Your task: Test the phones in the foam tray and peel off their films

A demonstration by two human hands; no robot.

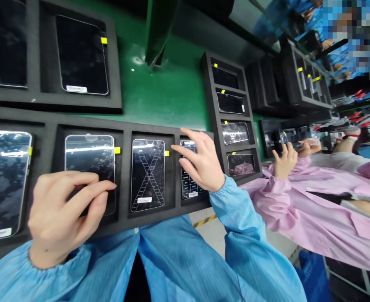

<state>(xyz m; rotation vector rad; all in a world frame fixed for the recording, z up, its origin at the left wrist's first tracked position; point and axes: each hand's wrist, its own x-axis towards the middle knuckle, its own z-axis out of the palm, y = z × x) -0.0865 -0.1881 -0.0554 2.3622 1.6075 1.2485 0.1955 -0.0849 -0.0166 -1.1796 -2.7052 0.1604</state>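
A black foam tray (126,167) lies in front of me with several phones in its compartments. My left hand (67,212) is over a phone with a lit grey screen (89,155), covering its lower part; the fingers are bent and the index finger points right, nothing seen in them. Between my hands lies a phone showing a crossed ladder pattern (149,174), with a white label and a yellow tab. My right hand (204,161) has its fingers apart, above a phone with a grid of buttons (188,182), hiding much of it. Contact with the screens cannot be told.
Another phone tray (112,79) sits at the upper left, and one more (208,79) stands beyond my right hand. A green post (160,33) rises from the green table (169,92). At right, a co-worker in a pink sleeve (276,201) has a hand (285,161) raised.
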